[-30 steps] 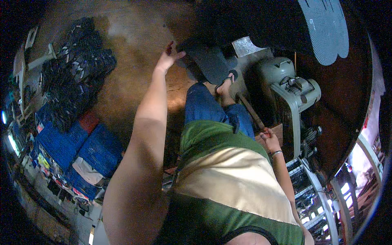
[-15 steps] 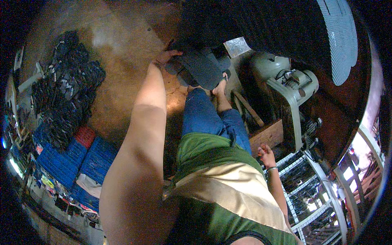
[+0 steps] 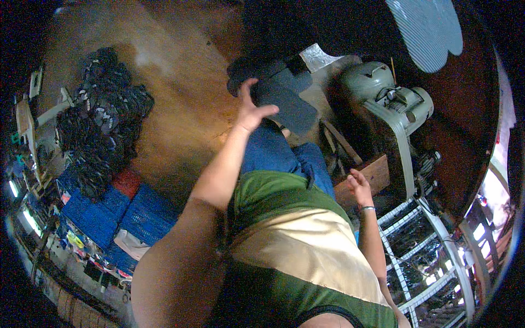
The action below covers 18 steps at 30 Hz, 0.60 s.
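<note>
Fingers spread, my left hand (image 3: 253, 109) is open over a group of dark grey, rounded flat pieces (image 3: 292, 109) above my legs; whether a fingertip touches them I cannot tell. My right hand (image 3: 359, 188) is beside my right hip, holding nothing, its fingers loosely bent and apart, near a brown wooden board (image 3: 374, 168). A wooden stick (image 3: 344, 143) slants behind that board. My feet are mostly hidden beneath the grey pieces.
A dark heap of cut scraps (image 3: 101, 126) lies left, by blue crates (image 3: 139, 213) and a red one (image 3: 126, 183). Right are a green-grey motor machine (image 3: 372, 82), a white metal rack (image 3: 415, 243) and hanging ribbed grey pieces (image 3: 424, 30). A shiny metal plate (image 3: 317, 57) stands above.
My right hand has let go of the stick it gripped a second ago. My left hand has moved right and down; the dark pieces beside it have shifted right and lower.
</note>
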{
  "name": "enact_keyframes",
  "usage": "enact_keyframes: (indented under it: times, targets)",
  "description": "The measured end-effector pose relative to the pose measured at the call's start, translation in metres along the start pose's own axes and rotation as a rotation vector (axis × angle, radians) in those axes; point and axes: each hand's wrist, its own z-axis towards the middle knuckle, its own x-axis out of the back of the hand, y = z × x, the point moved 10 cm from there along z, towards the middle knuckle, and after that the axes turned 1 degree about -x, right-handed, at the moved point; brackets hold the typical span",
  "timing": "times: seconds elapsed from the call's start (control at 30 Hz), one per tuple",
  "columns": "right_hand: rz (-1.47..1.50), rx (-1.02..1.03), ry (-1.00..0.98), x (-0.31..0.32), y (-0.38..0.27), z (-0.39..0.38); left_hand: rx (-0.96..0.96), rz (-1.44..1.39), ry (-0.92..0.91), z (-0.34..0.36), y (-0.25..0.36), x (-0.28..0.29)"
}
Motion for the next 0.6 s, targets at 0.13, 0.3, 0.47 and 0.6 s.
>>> enact_keyframes:
  times: [0.13, 0.3, 0.47, 0.6]
  targets:
    - [0.372, 0.016, -0.11, -0.039, -0.025, -0.014, 0.237, -0.53, -0.033, -0.067, 0.009, -0.07]
    - [1.294, 0.366, -0.625, -0.04, -0.077, -0.046, 0.288, -0.476, -0.194, -0.113, 0.015, -0.113]
    - [1.099, 0.387, -0.552, -0.047, -0.04, -0.03, 0.243, -0.435, -0.311, -0.153, 0.033, -0.115]
    - [1.262, 0.072, -0.404, -0.097, 0.028, -0.024, 0.287, -0.361, -0.371, -0.176, 0.051, -0.102]
